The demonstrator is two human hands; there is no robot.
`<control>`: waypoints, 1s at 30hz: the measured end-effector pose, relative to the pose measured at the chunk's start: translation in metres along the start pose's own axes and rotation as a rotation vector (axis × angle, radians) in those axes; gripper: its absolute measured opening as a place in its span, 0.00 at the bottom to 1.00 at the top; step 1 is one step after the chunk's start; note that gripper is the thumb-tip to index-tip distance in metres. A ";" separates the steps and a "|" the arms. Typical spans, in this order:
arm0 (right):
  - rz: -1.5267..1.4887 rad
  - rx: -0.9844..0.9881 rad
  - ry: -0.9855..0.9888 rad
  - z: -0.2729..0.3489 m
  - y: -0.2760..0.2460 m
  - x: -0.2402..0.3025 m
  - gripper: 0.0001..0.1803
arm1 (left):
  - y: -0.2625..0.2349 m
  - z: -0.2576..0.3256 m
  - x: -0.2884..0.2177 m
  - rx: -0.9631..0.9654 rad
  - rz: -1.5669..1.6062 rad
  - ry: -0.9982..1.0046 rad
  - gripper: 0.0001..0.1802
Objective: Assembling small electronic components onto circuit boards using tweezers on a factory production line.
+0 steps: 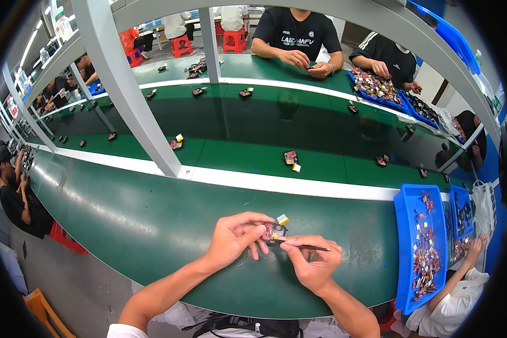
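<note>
Over the green bench, my left hand (pixel 235 239) grips a small black plastic housing (pixel 276 230) with a reddish circuit board inside, thumb on its near left side. A small silver-and-yellow battery-like piece (pixel 283 218) sticks up at the housing's far edge. My right hand (pixel 316 263) is closed around a thin dark tool (pixel 311 247), likely tweezers. Its working end, at the right side of the housing, is partly hidden by my fingers.
A blue tray (pixel 403 248) of small circuit boards stands at the right, beside a smaller blue bin (pixel 462 211). Beyond a white rail (pixel 298 183), a green conveyor (pixel 225 155) carries scattered housings. A grey post (pixel 124 84) rises at left. Co-workers sit opposite and at both sides.
</note>
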State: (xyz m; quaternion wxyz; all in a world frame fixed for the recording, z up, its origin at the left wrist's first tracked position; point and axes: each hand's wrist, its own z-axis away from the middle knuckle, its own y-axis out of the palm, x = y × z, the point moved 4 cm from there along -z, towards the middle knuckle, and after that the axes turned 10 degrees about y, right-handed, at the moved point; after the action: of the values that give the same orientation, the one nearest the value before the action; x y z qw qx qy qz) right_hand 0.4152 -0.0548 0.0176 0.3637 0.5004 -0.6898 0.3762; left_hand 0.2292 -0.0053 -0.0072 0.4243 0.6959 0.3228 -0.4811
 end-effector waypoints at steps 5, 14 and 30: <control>0.022 0.004 0.012 0.001 -0.002 0.001 0.07 | 0.005 0.001 -0.003 -0.035 -0.045 0.036 0.15; 0.013 -0.043 0.017 0.000 -0.005 0.001 0.06 | 0.016 0.002 -0.011 -0.050 -0.031 0.084 0.16; 0.014 -0.038 0.039 0.000 -0.015 0.001 0.08 | 0.021 0.002 -0.012 -0.058 -0.094 0.124 0.16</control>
State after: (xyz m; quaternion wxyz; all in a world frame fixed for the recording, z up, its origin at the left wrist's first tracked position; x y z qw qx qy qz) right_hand 0.4291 -0.0581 0.0210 0.3840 0.4810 -0.6931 0.3752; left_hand 0.2428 -0.0170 0.0093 0.4007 0.6958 0.3946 -0.4469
